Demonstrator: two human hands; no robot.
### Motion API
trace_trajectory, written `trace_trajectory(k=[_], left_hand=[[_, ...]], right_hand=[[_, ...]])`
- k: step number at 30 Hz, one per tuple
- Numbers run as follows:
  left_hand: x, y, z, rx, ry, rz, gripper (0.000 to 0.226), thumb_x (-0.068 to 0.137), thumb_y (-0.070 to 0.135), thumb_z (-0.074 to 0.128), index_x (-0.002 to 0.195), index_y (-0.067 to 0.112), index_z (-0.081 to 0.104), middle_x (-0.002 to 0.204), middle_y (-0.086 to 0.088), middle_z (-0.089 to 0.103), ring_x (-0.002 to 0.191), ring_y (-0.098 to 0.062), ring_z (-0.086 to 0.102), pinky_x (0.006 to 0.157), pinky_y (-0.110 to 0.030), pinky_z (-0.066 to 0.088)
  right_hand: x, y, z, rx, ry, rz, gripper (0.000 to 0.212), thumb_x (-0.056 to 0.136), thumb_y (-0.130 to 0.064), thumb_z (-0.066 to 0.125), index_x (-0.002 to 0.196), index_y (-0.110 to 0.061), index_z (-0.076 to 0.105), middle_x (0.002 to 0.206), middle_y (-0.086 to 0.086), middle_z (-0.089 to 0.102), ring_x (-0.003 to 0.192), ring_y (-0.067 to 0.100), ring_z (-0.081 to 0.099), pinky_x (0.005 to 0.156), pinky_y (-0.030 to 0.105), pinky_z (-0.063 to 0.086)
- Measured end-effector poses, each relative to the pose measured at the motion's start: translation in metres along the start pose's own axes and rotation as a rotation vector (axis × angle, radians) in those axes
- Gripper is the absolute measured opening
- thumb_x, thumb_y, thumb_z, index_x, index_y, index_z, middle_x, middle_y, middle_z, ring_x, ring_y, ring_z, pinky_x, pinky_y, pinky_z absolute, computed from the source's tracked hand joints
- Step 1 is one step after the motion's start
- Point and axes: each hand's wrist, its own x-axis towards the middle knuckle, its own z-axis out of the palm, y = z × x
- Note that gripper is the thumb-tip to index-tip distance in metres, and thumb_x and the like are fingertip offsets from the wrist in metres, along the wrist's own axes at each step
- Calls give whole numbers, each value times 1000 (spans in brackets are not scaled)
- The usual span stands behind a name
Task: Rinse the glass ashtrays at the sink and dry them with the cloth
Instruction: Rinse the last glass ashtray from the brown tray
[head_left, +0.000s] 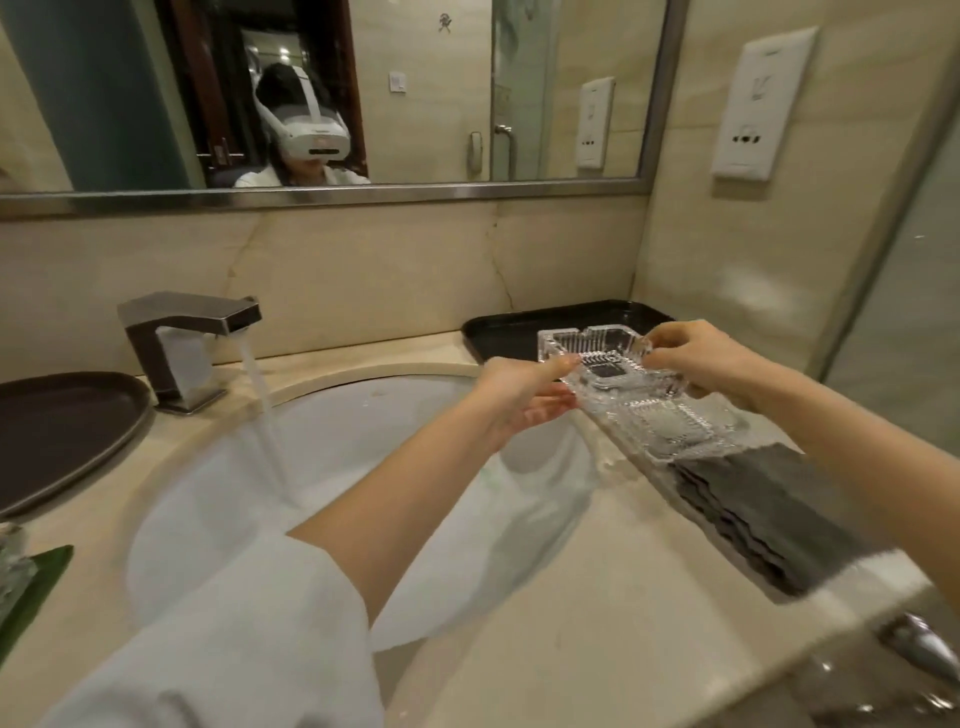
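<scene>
Right hand (696, 358) grip pinching upper glass ashtray (597, 358) far rim, left hand (519, 400) open-fingered beneath near edge

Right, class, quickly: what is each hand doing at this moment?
Left hand: open, fingers straight, touching the near edge of the upper ashtray.
Right hand: pinching that ashtray's far edge.

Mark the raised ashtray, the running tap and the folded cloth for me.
raised ashtray (597, 353): head view, on its clear glass bowl between the hands.
running tap (192, 325): head view, on the dark metal spout body.
folded cloth (769, 514): head view, on the grey top face.
</scene>
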Motion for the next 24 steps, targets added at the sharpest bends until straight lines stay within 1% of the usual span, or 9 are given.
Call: trace_trajectory(k=[2,5,8,12,17,19,21,22,24], left_hand=[[8,-7,17,32,-10,0,48,83,17,69,119,-9,53,87,-17,62,68,-19,64,51,-18,55],[18,-17,34,84,-42,-5,53,82,18,70,124,-8,51,89,-16,64,68,-18,66,52,-18,54],[24,-24,43,156,-49,-7,53,84,22,68,126,-4,52,92,-12,66,73,-15,67,61,-19,56],[29,-27,51,176,-38,-17,49,86,24,66,127,0,53,96,-9,63,78,-13,65,67,-20,54],[31,-32,53,191,-25,-2,47,85,22,66,125,0,54,94,-9,62,72,-13,65,63,-18,55],[32,-32,53,210,-14,10,46,85,23,66,123,0,55,94,-8,62,72,-13,65,62,-18,55],[33,-32,53,232,-13,20,47,85,25,66,124,1,55,96,-7,62,75,-14,65,66,-21,56],[33,-32,53,257,-9,25,46,86,28,65,123,2,55,97,-7,63,76,-14,65,68,-22,56],[32,-33,52,324,14,38,44,87,33,62,122,6,57,99,-5,63,76,-13,65,68,-23,55]], right_hand=[[-1,19,-9,-9,24,24,20,90,-9,52,109,-7,59,65,5,44,52,17,32,47,27,25],[-3,41,-16,-47,71,25,24,89,-11,52,111,-8,61,67,3,50,52,16,38,46,26,30],[-3,53,-19,-49,97,38,26,88,-11,53,112,-9,62,69,0,52,53,14,39,45,25,31],[1,62,-21,-41,110,50,29,89,-12,54,117,-7,61,74,4,57,53,14,39,44,25,30],[0,69,-17,-39,111,68,31,88,-13,56,118,-7,60,79,4,57,58,13,42,47,24,33],[1,69,-18,-50,105,81,32,88,-13,56,119,-6,59,90,9,61,56,13,41,47,24,33],[3,65,-20,-100,84,88,35,88,-14,57,122,-6,57,97,9,60,54,13,40,46,23,32],[3,63,-21,-139,70,88,37,88,-16,58,124,-6,55,101,8,59,57,12,42,49,23,33],[2,59,-23,-239,68,79,41,89,-22,59,127,-8,54,112,10,59,75,15,50,62,25,38]])
